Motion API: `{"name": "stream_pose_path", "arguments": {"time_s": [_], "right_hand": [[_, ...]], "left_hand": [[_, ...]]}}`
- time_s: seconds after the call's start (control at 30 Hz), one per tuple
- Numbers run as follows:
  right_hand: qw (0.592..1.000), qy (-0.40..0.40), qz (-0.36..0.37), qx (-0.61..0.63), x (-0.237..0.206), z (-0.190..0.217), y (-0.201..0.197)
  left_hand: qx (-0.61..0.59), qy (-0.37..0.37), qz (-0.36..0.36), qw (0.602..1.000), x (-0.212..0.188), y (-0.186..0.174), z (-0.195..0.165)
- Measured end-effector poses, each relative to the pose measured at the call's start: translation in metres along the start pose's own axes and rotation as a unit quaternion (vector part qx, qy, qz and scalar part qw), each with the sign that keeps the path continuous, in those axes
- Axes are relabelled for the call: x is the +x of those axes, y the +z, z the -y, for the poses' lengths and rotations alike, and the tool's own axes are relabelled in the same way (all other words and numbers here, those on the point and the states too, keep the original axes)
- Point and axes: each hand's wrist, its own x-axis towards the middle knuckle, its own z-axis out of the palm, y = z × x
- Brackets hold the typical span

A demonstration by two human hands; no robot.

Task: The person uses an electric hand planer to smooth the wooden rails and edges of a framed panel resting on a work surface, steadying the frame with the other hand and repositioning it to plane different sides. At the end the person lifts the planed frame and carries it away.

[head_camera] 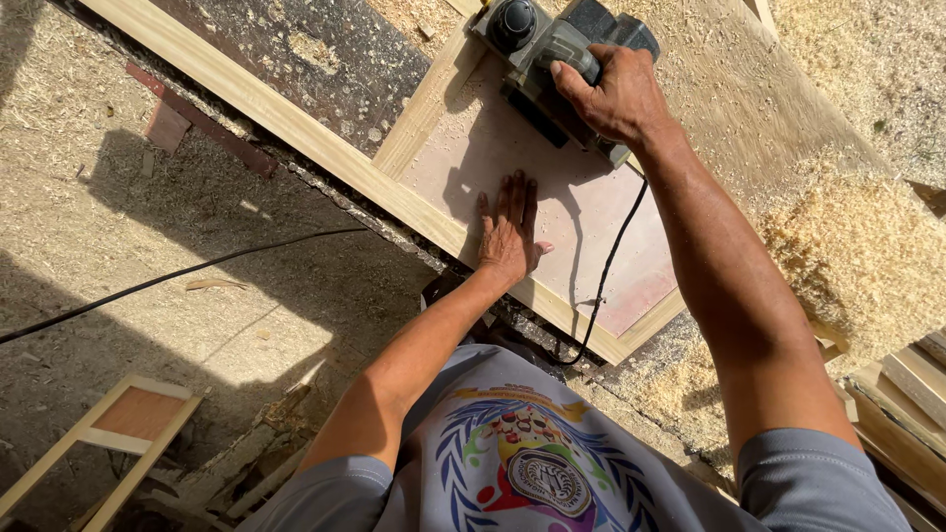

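Observation:
My right hand [616, 94] grips the handle of a grey electric planer [537, 39] that rests on the far side of a wooden framed panel [601, 212], a pale frame around a pinkish board. My left hand [509, 232] lies flat on the panel's board near its front rail, fingers spread, holding nothing. The planer's black cord [603, 276] drops from under my right wrist across the panel and over its front edge.
A heap of wood shavings [857, 256] lies to the right on the bench. Sawdust covers the ground at left, crossed by a black cable [168, 279]. A small wooden frame [118, 429] lies bottom left. Stacked wooden slats [912, 394] sit at the right edge.

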Motion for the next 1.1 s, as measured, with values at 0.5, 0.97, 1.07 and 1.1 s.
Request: {"name": "stream_pose_path", "arguments": {"time_s": [0.5,0.97,1.07,1.1], "right_hand": [[0.97,0.188,-0.106,0.116,-0.12,0.062,-0.004],[0.972,0.222,-0.056,0.042,-0.294,0.138,0.032],[0.972,0.213,-0.061,0.079,-0.314,0.15,0.055],[0.969,0.222,-0.071,0.085,-0.32,0.156,0.064]], "left_hand": [[-0.183,0.095,-0.248,0.946,-0.005,-0.008,0.062],[0.018,0.556,-0.039,0.83,0.006,-0.121,0.033],[0.055,0.581,-0.037,0.811,-0.016,-0.129,0.051],[0.067,0.587,-0.035,0.806,-0.024,-0.132,0.058]]}}
